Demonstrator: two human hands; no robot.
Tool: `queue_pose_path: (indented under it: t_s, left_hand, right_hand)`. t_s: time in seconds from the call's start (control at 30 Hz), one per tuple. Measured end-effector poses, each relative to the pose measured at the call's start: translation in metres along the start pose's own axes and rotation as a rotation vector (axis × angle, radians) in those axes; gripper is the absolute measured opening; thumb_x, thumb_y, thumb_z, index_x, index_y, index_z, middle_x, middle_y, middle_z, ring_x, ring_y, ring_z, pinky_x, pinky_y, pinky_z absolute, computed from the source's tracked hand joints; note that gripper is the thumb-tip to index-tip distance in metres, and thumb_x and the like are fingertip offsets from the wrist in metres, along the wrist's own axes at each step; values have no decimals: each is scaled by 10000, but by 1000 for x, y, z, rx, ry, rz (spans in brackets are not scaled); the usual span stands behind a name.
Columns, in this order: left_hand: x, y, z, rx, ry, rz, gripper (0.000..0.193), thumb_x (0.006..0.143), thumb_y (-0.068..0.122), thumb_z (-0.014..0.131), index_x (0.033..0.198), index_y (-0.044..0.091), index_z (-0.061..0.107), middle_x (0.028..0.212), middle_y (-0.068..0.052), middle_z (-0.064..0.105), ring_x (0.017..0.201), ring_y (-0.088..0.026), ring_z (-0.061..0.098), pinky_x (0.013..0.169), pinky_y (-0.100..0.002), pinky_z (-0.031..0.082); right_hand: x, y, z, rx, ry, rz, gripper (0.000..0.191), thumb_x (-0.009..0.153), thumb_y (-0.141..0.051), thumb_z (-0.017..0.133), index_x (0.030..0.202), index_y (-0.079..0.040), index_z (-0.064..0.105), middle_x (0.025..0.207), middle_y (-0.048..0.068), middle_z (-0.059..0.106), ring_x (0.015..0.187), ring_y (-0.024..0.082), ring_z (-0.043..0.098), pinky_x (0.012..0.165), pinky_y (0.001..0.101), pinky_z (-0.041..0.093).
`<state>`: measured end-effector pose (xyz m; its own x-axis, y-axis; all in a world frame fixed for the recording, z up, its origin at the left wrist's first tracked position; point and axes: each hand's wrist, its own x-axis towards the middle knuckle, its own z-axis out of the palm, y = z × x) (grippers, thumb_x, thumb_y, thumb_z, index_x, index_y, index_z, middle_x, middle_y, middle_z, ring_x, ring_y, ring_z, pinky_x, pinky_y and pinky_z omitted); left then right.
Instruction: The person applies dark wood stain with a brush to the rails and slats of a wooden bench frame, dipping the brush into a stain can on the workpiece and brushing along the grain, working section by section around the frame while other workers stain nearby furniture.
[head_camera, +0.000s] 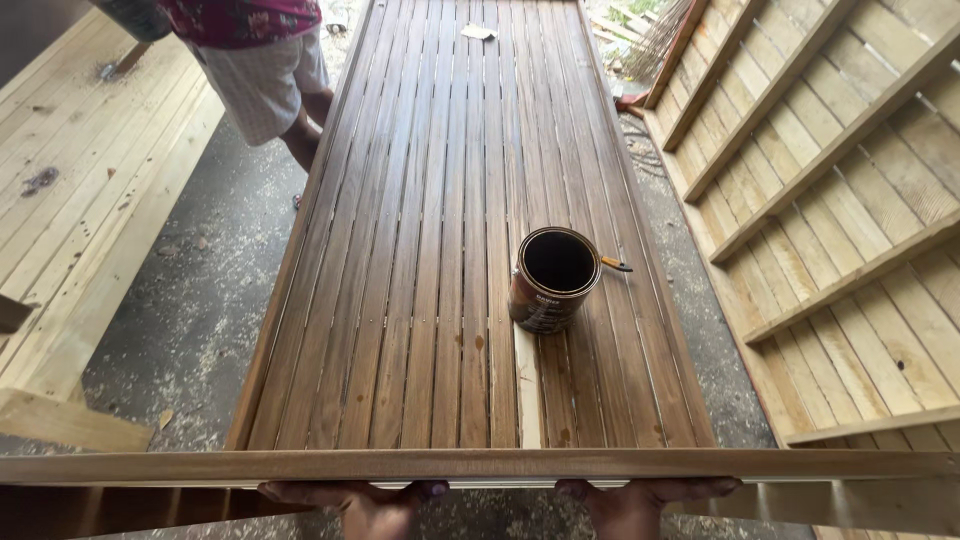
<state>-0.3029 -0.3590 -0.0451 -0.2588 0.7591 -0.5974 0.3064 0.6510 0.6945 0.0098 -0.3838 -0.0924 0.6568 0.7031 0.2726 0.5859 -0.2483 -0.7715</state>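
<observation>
left hand (352, 500) and right hand (640, 498) low in frame, side by side, gripping a long stained plank (480, 466) from beneath, fingers curled along its near edge. wrists cut off by bottom edge; palms hidden under the plank. plank held level across the near end of a stained slatted panel (440, 200). open can (553, 278) standing on the slats ahead of the right hand, thin brush handle (615, 265) poking over its rim, bristles unseen. another person (262, 60) at upper left, only torso and legs showing.
</observation>
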Motion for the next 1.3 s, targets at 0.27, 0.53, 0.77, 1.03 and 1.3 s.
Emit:
queue_pose_path:
  t_s: [0.27, 0.53, 0.77, 1.03, 1.3]
  left_hand:
    - [59, 127, 22, -430, -60, 475, 336, 742, 166, 800, 1036, 4, 789, 999, -134, 832, 956, -231, 774, 930, -320, 571]
    - [176, 227, 23, 62, 51, 510, 648, 746, 389, 878, 1272, 65, 680, 1269, -110, 731, 1263, -242, 609, 1114, -359, 402]
    - [202, 216, 31, 6, 54, 771, 1012, 747, 496, 864, 1517, 39, 392, 1553, -175, 435, 1454, -352, 310, 1165, -403, 212]
    - [189, 225, 21, -102, 19, 550, 666, 695, 380, 934, 1172, -25, 706, 1230, -153, 747, 1211, -298, 660, 1093, -327, 396]
    - [181, 232, 11, 103, 14, 343, 655, 793, 446, 807, 1314, 59, 719, 1345, -132, 733, 1269, -279, 659, 1147, -330, 416]
  right_hand:
    - [126, -57, 55, 346, -629, 99, 470, 745, -275, 854, 1129, -23, 752, 1063, 151, 821, 1025, 259, 752, 988, 339, 574]
    - [233, -118, 131, 316, -537, -250, 538, 825, -352, 828, 1180, 39, 725, 1129, 183, 787, 1135, 277, 692, 1074, 336, 424]
    - [240, -121, 131, 234, -601, -5, 561, 796, -417, 831, 1148, 13, 757, 1096, 173, 798, 1072, 287, 732, 1025, 350, 490]
    - [247, -131, 118, 15, -721, 66, 908, 705, -699, 729, 1308, -21, 723, 1400, 213, 705, 1331, 319, 624, 1170, 351, 414]
    - [215, -97, 56, -333, -449, -112, 1520, 686, -732, 797, 1585, -78, -240, 1639, 267, -266, 1536, 441, -192, 1250, 536, 64]
